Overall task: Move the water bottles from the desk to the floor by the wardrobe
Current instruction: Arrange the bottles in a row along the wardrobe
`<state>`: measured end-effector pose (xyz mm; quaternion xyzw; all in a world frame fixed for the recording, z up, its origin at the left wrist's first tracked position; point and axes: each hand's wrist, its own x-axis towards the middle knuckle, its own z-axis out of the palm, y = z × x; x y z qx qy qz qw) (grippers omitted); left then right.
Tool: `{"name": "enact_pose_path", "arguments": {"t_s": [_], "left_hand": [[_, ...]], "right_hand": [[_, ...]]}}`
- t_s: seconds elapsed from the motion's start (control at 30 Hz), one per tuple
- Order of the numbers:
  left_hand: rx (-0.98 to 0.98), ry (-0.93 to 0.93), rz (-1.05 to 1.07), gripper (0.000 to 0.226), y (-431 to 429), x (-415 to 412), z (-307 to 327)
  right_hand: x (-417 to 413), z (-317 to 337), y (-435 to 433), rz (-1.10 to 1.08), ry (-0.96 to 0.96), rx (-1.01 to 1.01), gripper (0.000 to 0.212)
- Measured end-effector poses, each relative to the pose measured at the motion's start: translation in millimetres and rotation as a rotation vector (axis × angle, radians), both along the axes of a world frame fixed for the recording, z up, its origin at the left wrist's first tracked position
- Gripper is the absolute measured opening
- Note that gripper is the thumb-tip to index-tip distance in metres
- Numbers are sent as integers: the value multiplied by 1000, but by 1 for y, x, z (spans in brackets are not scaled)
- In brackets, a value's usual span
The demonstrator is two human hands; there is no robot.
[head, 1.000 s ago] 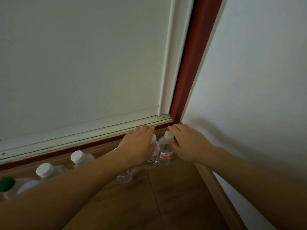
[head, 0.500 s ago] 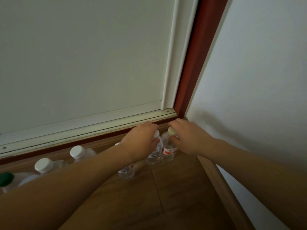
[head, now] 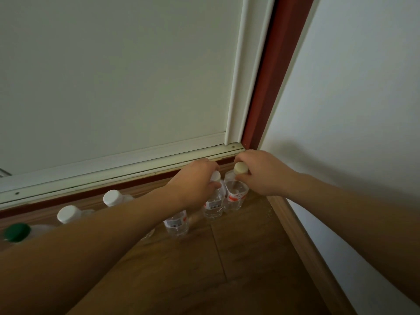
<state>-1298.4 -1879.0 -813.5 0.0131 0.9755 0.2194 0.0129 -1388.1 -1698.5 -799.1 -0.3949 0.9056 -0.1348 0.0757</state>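
Two small clear water bottles stand upright and touching on the wooden floor (head: pixel 250 258), tucked into the corner where the wardrobe's sliding door track (head: pixel 113 169) meets the side wall (head: pixel 352 110). The right-hand one, the red-labelled bottle (head: pixel 235 196), carries a cream cap; the left-hand one, the white-capped bottle (head: pixel 213 204), shows a barcode label. The step in hand looks like the set-down: both bottles appear to rest on the boards, so the next move calls for letting go cleanly, without nudging either one over, and drawing the arms back.

The right hand (head: pixel 263 173) has its grip closed around the cream cap, thumb underneath and fingers curled over the far side. The left hand (head: pixel 195 180) has its grip wrapped over the neck of the white-capped bottle, with the cap peeking out beside the knuckles. Both forearms reach forward and down, wrists bent slightly inward toward each other.

Left of the left grip, a third small bottle (head: pixel 176 225) stands close by, partly behind the forearm. Further left along the track, two more white caps and a green cap (head: pixel 16 231) line up.
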Motion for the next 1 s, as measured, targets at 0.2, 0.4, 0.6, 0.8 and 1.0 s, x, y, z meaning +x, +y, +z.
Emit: {"name": "enact_pose_path", "arguments": {"t_s": [0.2, 0.4, 0.6, 0.8, 1.0], "left_hand": [[24, 11, 36, 24, -1, -3, 0], [30, -9, 79, 33, -5, -5, 0], [31, 12, -3, 35, -8, 1, 0], [37, 5, -9, 29, -7, 3, 0], [-9, 17, 14, 31, -1, 3, 4]], "right_hand": [[1, -7, 4, 13, -9, 40, 17], [0, -11, 2, 2, -22, 22, 17], [-2, -13, 1, -14, -30, 9, 16], [-1, -14, 2, -13, -32, 3, 15], [0, -12, 3, -2, -6, 6, 16]]}}
